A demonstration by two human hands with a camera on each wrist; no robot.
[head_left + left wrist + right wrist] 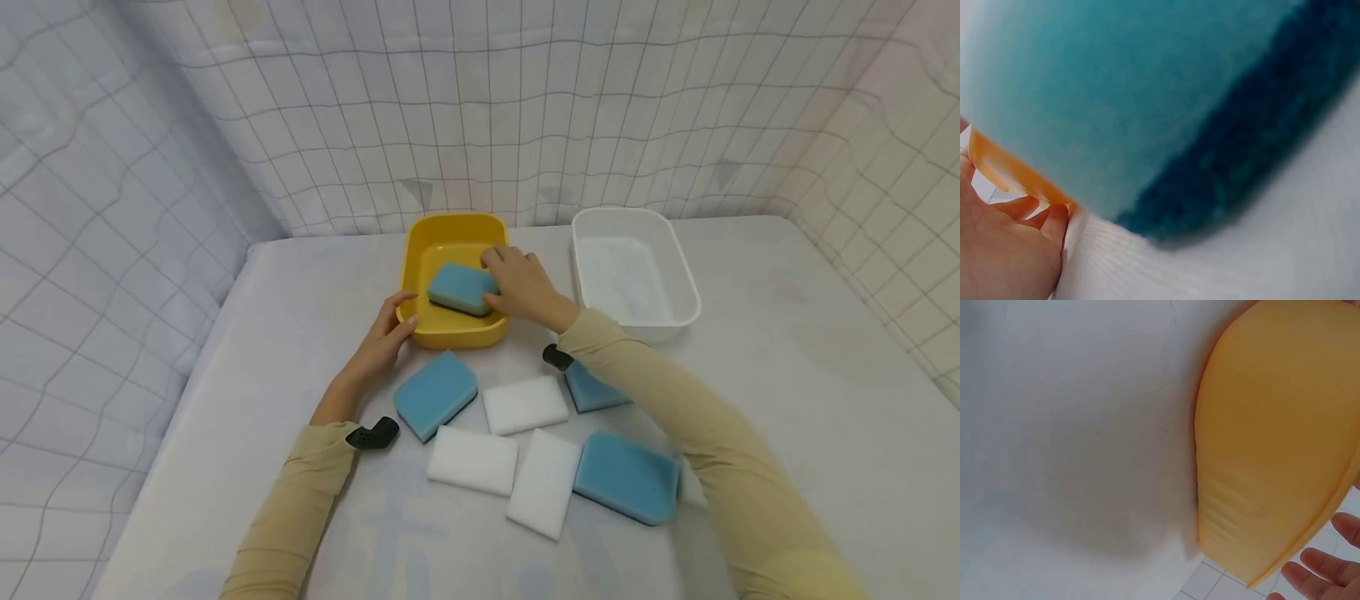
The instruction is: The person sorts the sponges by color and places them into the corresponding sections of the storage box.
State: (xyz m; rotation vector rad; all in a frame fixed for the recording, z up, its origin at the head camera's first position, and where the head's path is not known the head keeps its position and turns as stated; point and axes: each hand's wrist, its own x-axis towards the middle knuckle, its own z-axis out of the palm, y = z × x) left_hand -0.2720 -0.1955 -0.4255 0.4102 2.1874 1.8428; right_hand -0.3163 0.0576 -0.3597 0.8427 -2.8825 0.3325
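A yellow tub [457, 340] stands at the back of the table, with a blue sponge [459, 285] with a dark underside inside it. My left hand [381, 343] grips the tub's front left corner, thumb and fingers at the rim. My right hand [525, 287] reaches over the right rim, its loosely spread fingers around the right end of that sponge. In the right wrist view, fingertips [1316, 565] show apart beyond the tub wall [1266, 437]. Another blue sponge [437, 393] lies on the table near my left wrist and fills much of the left wrist view.
A white tub [633, 275] stands right of the yellow one. Closer to me lie white sponges [525, 406], [474, 461], [546, 483] and a blue sponge [628, 477]. Under my right forearm, another blue sponge [592, 390] is partly hidden. A grid-patterned curtain [450, 108] hangs behind the table.
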